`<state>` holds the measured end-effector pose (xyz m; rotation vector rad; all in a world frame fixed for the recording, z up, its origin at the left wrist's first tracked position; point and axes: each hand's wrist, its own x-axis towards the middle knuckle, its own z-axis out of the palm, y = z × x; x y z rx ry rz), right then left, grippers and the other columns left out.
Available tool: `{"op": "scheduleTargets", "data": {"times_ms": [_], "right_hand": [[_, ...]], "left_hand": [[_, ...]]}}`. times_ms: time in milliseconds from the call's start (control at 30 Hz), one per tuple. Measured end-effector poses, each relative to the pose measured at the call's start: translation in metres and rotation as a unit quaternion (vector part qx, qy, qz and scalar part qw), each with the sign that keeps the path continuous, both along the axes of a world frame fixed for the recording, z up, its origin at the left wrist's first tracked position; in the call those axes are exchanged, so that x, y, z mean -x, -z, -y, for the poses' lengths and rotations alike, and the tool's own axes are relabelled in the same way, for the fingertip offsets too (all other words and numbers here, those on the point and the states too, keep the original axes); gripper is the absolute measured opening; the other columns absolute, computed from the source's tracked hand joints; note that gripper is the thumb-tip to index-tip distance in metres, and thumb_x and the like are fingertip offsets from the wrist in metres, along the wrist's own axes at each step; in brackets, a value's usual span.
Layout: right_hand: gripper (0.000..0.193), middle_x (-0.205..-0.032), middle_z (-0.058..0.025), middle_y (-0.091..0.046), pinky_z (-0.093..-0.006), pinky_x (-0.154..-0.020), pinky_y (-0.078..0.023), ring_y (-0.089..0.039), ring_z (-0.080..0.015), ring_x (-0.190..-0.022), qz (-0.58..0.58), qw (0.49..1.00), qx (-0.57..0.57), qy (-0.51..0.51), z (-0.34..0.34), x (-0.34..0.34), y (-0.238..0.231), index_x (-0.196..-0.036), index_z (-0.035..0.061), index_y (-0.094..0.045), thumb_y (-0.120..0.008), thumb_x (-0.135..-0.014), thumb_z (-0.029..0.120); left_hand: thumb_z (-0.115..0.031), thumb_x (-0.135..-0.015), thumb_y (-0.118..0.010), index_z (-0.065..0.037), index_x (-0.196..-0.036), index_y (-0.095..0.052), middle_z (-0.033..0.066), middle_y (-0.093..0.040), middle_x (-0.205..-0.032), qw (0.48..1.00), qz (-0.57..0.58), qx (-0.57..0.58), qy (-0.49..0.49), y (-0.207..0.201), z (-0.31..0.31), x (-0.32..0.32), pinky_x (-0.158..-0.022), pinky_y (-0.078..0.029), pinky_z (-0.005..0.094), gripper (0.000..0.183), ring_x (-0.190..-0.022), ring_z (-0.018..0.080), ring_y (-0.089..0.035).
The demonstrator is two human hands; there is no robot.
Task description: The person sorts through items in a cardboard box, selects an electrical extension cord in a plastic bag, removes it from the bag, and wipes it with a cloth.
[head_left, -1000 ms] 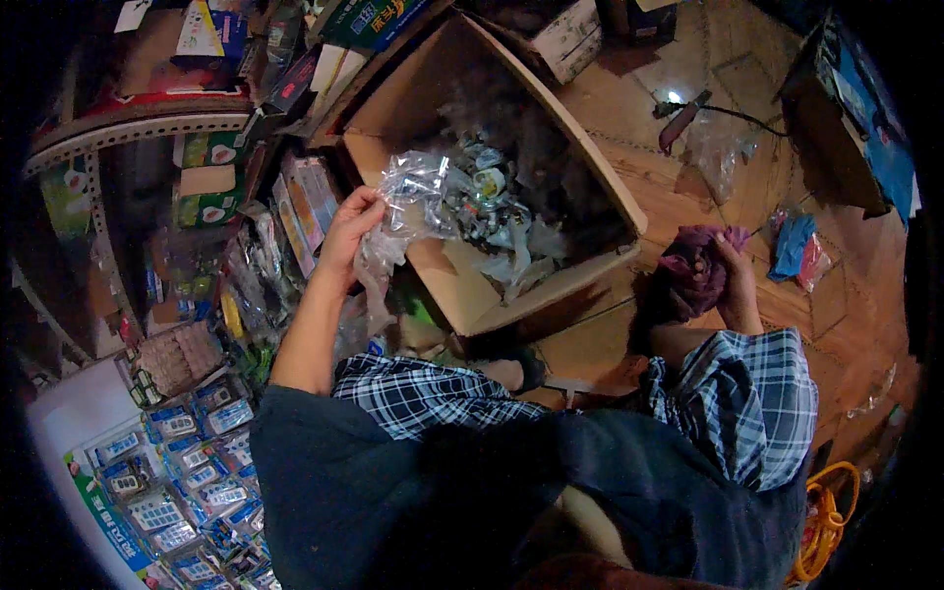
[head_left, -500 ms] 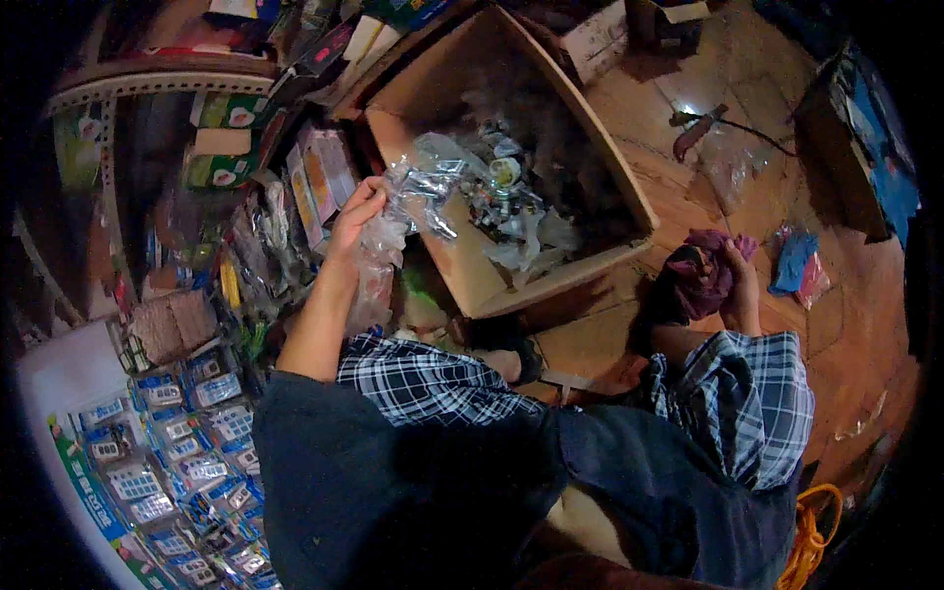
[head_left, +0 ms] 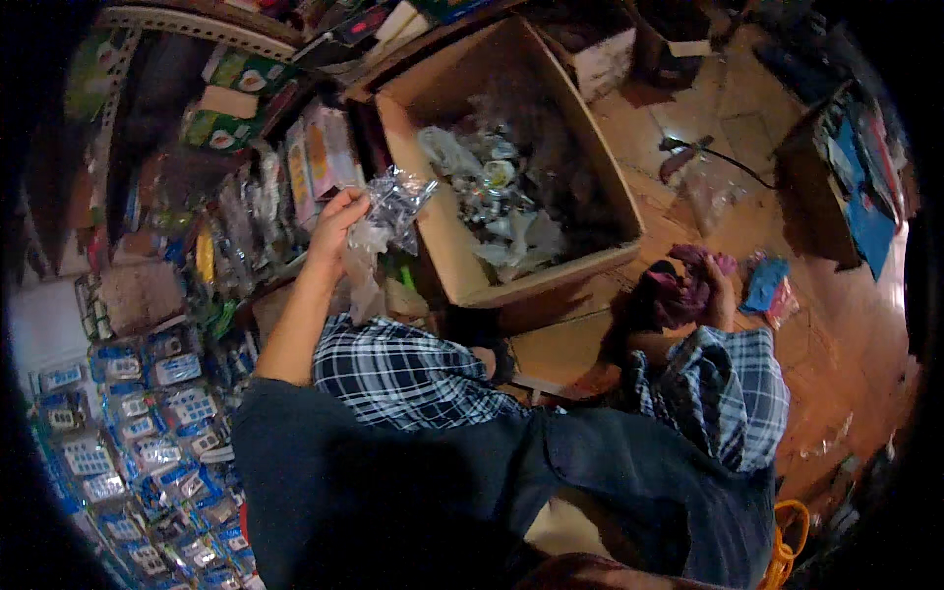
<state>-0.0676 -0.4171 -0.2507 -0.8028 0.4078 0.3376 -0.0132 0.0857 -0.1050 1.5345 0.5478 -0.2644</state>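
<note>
My left hand [head_left: 339, 221] pinches a crinkled clear plastic bag [head_left: 401, 205] with shiny bits showing through it, near the left rim of a large open cardboard box [head_left: 570, 267]. Part of the plastic hangs below my fingers. Inside the box lies a heap of clear plastic bags [head_left: 521, 241] and small parts too jumbled to name. To the right of the box, my right hand [head_left: 721, 295] is closed on a bunched maroon cloth [head_left: 678, 295], which hides some of its fingers.
Packaged small goods [head_left: 157, 452] cover the lower left. A metal shelf [head_left: 202, 20] with boxes stands at upper left. On the tiled floor lie a dark cable [head_left: 737, 162], a clear bag [head_left: 706, 197] and a blue-and-red packet [head_left: 767, 287]. An orange cord [head_left: 787, 541] lies at lower right.
My left hand has drawn the plastic bag leftward, away from over the box's rim. My right hand still holds the maroon cloth beside the box. The whole view has shifted slightly.
</note>
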Motion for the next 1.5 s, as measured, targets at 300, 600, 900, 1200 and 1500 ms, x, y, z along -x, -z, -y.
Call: {"op": "scheduleTargets", "data": {"times_ms": [300,600,900,1200,1500], "right_hand": [[0.032,-0.079,-0.0073,-0.059,-0.0277,-0.053,-0.052,-0.059,-0.0154,-0.063,-0.103,0.993,-0.020,0.050,-0.006,0.001,-0.011,-0.108,0.0007,-0.051,-0.048,-0.089,0.026],[0.031,-0.085,-0.0084,-0.060,-0.0263,-0.054,-0.051,-0.058,-0.0149,-0.063,-0.098,0.995,0.005,0.031,0.009,0.004,0.026,-0.107,-0.0006,-0.051,-0.047,-0.090,0.024],[0.031,-0.103,-0.0129,-0.059,-0.0356,-0.084,-0.047,-0.059,-0.0227,-0.092,-0.030,1.000,-0.004,-0.007,0.003,0.003,0.009,-0.108,-0.0021,-0.052,-0.046,-0.089,0.022],[0.033,-0.104,-0.0136,-0.059,-0.0342,-0.084,-0.046,-0.057,-0.0231,-0.094,0.003,0.993,0.057,-0.106,0.005,0.006,0.051,-0.111,-0.0015,-0.052,-0.045,-0.090,0.023],[0.032,-0.100,-0.0134,-0.060,-0.0336,-0.080,-0.047,-0.058,-0.0229,-0.089,-0.045,0.990,0.082,-0.104,0.019,0.000,0.054,-0.110,0.0003,-0.053,-0.047,-0.090,0.024]], "left_hand": [[-0.014,-0.084,-0.055,-0.006,-0.089,-0.055,-0.0021,-0.055,-0.079,0.989,-0.058,-0.054,0.128,0.003,0.031,-0.012,-0.065,-0.041,0.0208,0.009,-0.072,0.0066,-0.052],[-0.014,-0.084,-0.055,-0.007,-0.092,-0.055,-0.0005,-0.058,-0.081,0.987,-0.079,0.040,0.132,0.037,0.040,-0.025,-0.066,-0.044,0.0221,0.010,-0.072,0.0086,-0.055],[-0.014,-0.084,-0.052,-0.007,-0.098,-0.054,0.0015,-0.059,-0.086,0.994,0.004,0.107,0.021,-0.018,-0.012,-0.003,-0.068,-0.046,0.0246,0.016,-0.076,0.0131,-0.057],[-0.011,-0.080,-0.054,-0.006,-0.094,-0.057,0.0034,-0.060,-0.086,0.955,0.077,-0.002,-0.286,-0.064,-0.157,0.161,-0.068,-0.047,0.0292,0.015,-0.077,0.0170,-0.058],[-0.028,-0.072,-0.064,-0.010,-0.093,-0.060,0.0074,-0.060,-0.089,0.904,0.006,0.006,-0.428,-0.013,-0.190,0.254,-0.071,-0.045,0.0362,0.028,-0.080,0.0236,-0.056]]}}
